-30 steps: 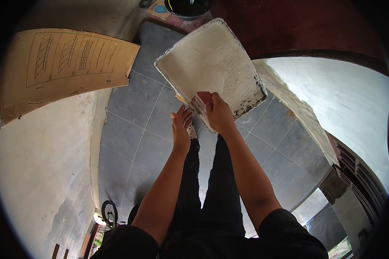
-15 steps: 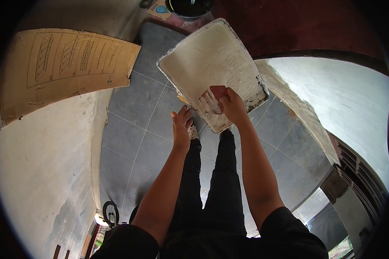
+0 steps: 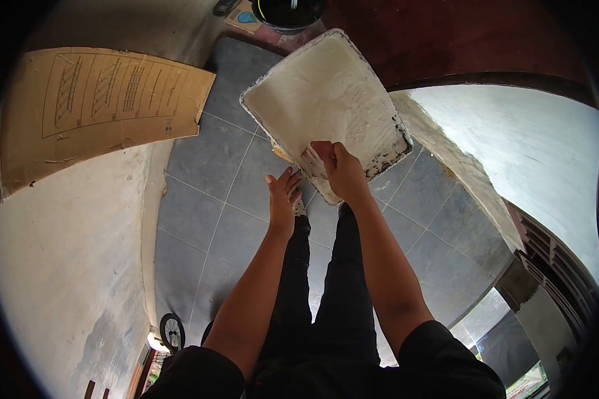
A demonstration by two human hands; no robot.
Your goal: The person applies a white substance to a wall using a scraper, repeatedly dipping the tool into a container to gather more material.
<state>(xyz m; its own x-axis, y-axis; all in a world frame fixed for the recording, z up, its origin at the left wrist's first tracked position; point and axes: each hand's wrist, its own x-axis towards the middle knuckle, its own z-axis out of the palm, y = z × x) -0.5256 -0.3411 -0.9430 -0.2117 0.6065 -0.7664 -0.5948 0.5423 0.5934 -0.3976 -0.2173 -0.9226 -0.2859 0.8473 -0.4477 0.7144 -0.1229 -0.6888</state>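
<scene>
A rectangular tray point(image 3: 289, 62) with a dark-speckled rim lies tilted in front of me. A whitish paste point(image 3: 306, 93) covers its inside, smooth on the left and streaked on the right. My right hand point(image 3: 345, 174) grips a flat reddish-brown scraper point(image 3: 322, 150) over the tray's near end, against the paste. What part of the scraper sits inside the fingers is hidden. Close to the tray's near left edge, my left hand point(image 3: 284, 197) is held with fingers apart and nothing in it. A small yellow-orange thing point(image 3: 281, 153) shows partly from under the tray.
Grey floor tiles point(image 3: 213, 179) surround my legs. A cardboard sheet point(image 3: 113, 93) leans at the left wall. Beyond the tray stands a black basin point(image 3: 287, 14) beside a dark red surface point(image 3: 459, 40). A pale wall point(image 3: 512, 126) runs along the right; a wheel point(image 3: 172, 332) shows lower left.
My right hand and the scraper have moved left and slightly nearer me, toward the tray's near left edge. My left hand has barely moved.
</scene>
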